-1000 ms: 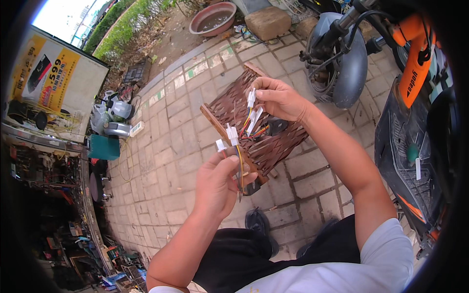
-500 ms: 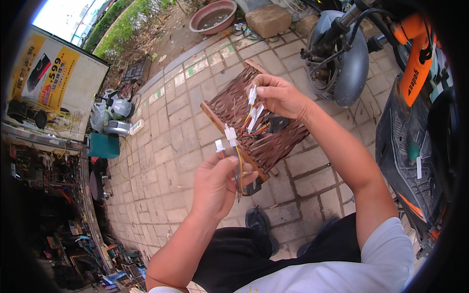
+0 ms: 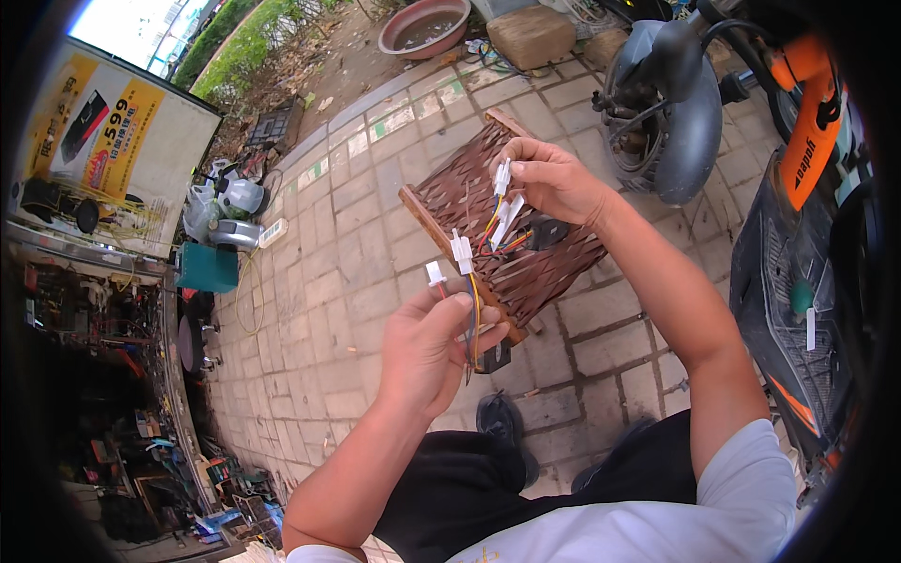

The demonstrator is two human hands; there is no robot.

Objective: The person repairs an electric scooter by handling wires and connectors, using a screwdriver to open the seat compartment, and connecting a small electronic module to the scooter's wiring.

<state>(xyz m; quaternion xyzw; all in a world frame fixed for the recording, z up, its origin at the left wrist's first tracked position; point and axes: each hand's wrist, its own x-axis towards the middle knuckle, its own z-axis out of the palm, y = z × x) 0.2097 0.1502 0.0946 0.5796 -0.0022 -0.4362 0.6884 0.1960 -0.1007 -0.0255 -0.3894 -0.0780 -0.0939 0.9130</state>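
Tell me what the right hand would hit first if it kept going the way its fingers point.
The right hand points toward picture left, pinching a white connector. Straight on, it would probably pass over the brown woven stool and meet nothing else before the paving, though depth is unclear.

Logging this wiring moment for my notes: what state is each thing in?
left hand: closed around a wire bundle, held upright.
right hand: pinching a white connector.
other white connectors: unplugged, hanging free.
wooden lattice stool: on the paving, nothing on it.
scooter: parked.
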